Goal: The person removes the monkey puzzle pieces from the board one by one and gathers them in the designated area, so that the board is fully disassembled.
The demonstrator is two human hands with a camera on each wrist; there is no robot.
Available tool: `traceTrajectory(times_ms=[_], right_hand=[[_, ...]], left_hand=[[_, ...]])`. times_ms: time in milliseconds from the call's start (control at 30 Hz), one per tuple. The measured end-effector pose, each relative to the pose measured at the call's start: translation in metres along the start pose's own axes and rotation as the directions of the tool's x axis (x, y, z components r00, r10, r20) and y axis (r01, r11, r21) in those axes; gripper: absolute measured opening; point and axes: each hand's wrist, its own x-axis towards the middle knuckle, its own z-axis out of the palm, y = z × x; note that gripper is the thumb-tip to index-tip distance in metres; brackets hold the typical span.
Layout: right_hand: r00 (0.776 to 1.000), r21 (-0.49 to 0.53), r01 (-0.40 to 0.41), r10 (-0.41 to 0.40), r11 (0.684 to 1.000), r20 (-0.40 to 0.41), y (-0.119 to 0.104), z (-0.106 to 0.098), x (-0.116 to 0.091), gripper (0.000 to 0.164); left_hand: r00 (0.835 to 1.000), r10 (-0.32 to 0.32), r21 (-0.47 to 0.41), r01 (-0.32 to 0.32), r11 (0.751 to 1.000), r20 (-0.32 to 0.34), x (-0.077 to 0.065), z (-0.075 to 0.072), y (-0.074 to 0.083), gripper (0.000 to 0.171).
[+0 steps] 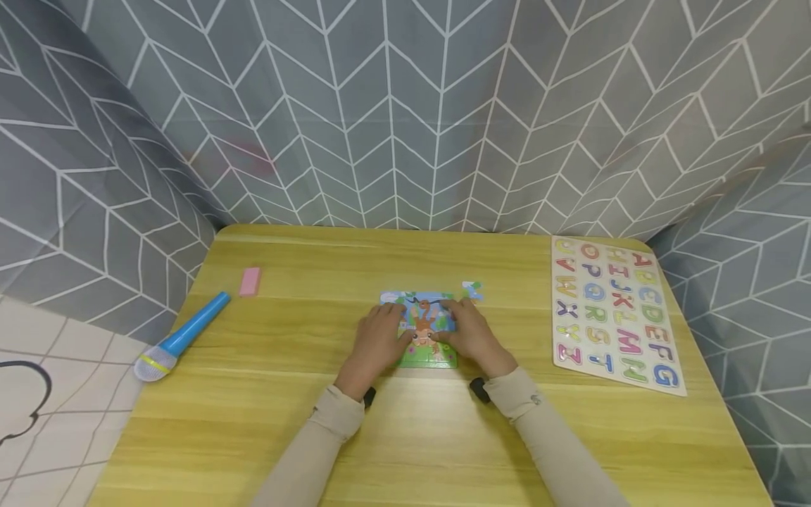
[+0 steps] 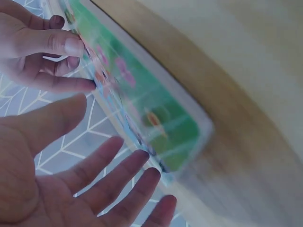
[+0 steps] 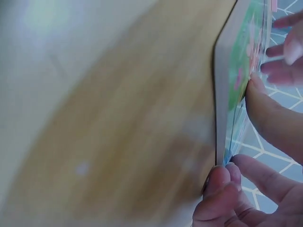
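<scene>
A jigsaw puzzle (image 1: 426, 358) with a monkey hanging from a branch lies on the table between both hands. Over its left side, the left hand (image 1: 378, 338) has its fingers spread and loosely bent; in the left wrist view its fingertips (image 2: 151, 175) are close to the board, and contact is hard to make out. My right hand (image 1: 472, 331) holds the puzzle's right side. In the right wrist view its thumb lies on the picture and its other fingers bend against the board's edge. Just beyond the puzzle's far right corner is a loose puzzle piece (image 1: 472, 289).
An alphabet board (image 1: 592, 310) with coloured letters lies at the table's right. On the left are a blue toy microphone (image 1: 184, 338) and a pink block (image 1: 250, 281). A grey patterned curtain (image 1: 412, 127) hangs along the far edge of the wooden table (image 1: 418, 451).
</scene>
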Motion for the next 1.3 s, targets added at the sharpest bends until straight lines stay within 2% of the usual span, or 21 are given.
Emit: traceTrajectory(times_ms=[233, 500, 767, 1067, 1300], right_hand=[[1.000, -0.010, 0.013, -0.014, 1.000, -0.011, -0.002, 0.003, 0.000, 0.073], [0.999, -0.018, 0.017, -0.017, 1.000, -0.027, -0.004, 0.001, -0.002, 0.073], [0.999, -0.021, 0.022, -0.023, 1.000, -0.035, -0.003, 0.002, 0.000, 0.072], [0.998, -0.024, 0.039, -0.040, 0.999, -0.042, -0.002, 0.001, 0.000, 0.072], [0.999, -0.004, 0.039, -0.039, 0.999, -0.034, -0.003, -0.001, -0.001, 0.072]], left_hand=[[0.998, -0.047, 0.003, 0.047, 0.999, -0.044, 0.016, 0.008, 0.007, 0.056], [0.994, -0.082, 0.014, 0.083, 0.996, -0.075, 0.023, 0.012, 0.009, 0.061], [0.993, -0.101, 0.018, 0.102, 0.995, -0.059, 0.028, 0.012, 0.008, 0.063], [0.992, -0.117, -0.054, 0.114, 0.992, -0.045, 0.032, 0.010, 0.007, 0.064], [0.986, -0.163, -0.073, 0.161, 0.984, -0.019, 0.035, 0.010, 0.007, 0.071]])
